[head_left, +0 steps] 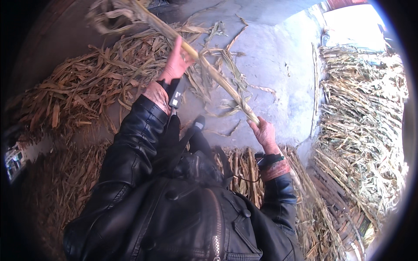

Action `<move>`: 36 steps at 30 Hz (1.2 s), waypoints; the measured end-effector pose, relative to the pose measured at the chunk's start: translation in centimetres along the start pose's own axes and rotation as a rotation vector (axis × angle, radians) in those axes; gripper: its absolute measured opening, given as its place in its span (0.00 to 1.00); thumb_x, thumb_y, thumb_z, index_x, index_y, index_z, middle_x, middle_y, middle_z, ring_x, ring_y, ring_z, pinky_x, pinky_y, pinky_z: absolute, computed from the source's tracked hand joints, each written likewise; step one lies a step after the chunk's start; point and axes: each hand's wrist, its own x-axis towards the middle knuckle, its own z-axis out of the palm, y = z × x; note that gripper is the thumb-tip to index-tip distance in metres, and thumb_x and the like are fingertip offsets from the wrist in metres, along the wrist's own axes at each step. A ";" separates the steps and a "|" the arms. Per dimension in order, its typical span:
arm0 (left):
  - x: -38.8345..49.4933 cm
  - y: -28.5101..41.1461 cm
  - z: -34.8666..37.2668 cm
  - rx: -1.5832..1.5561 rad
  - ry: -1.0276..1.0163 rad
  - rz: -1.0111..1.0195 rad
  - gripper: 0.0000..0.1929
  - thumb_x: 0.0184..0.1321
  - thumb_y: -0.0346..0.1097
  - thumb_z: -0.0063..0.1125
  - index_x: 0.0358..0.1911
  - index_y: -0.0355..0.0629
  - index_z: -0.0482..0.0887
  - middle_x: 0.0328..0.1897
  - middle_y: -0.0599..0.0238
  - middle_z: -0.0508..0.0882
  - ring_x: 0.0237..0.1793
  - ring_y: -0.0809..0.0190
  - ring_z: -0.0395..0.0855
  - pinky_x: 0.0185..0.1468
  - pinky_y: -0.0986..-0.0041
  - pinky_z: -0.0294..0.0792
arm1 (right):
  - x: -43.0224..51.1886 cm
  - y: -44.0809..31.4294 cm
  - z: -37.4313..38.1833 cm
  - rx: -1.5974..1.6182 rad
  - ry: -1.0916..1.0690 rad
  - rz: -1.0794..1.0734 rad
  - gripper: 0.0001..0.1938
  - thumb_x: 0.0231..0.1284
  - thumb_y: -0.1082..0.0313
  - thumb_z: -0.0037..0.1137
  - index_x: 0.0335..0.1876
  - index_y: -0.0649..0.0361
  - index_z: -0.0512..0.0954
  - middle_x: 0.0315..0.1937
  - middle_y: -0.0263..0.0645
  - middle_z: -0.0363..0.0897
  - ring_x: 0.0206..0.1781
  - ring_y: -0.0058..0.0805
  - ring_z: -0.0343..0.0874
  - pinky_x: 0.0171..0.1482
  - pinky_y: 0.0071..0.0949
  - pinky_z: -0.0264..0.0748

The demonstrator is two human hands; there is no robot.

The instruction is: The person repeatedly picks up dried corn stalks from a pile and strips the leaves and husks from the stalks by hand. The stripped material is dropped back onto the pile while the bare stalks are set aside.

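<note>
A long dry corn stalk [225, 83] slants across the view, from upper left down to the right, with dry leaves hanging off it. My right hand [265, 132] grips its lower end. Farther up, my left hand [178, 62] is around the stalk, one digit extended over it and the others curled beneath; motion blurs this hand. Withered leaves [117, 19] at the stalk's upper end are blurred too. Below the stalk, loose strips of dry husk or leaf [233, 67] lie on the concrete floor [274, 75].
A heap of dry corn leaves [107, 71] spreads at the left. Stacked corn stalks [359, 130] line the right side. More stalks [245, 166] lie close behind my legs. Stacked brown poles or sticks [329, 189] are at lower right. My shoe [199, 122] is on the floor.
</note>
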 end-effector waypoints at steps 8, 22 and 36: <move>-4.2 1.9 5.3 -0.241 -0.306 0.146 0.21 0.58 0.55 0.49 0.14 0.52 0.65 0.09 0.78 0.60 0.13 0.73 0.57 0.30 0.77 0.59 | 4.4 -0.4 0.7 0.612 -0.392 0.037 0.34 0.52 0.35 0.44 0.26 0.69 0.76 0.17 0.42 0.73 0.22 0.30 0.72 0.30 0.28 0.70; -7.8 1.9 6.2 -0.009 -0.391 0.275 0.21 0.62 0.50 0.43 0.13 0.52 0.62 0.10 0.76 0.61 0.13 0.72 0.57 0.29 0.76 0.58 | 12.4 0.8 11.2 1.682 0.182 0.639 0.17 0.61 0.54 0.40 0.19 0.51 0.63 0.10 0.24 0.53 0.12 0.19 0.53 0.17 0.23 0.54; -5.1 0.8 1.8 0.086 0.021 0.374 0.18 0.58 0.44 0.53 0.13 0.50 0.66 0.11 0.74 0.65 0.16 0.70 0.64 0.32 0.74 0.62 | 14.0 -2.8 3.7 1.294 -0.091 0.248 0.24 0.55 0.40 0.47 0.33 0.58 0.76 0.19 0.31 0.71 0.18 0.19 0.66 0.22 0.19 0.63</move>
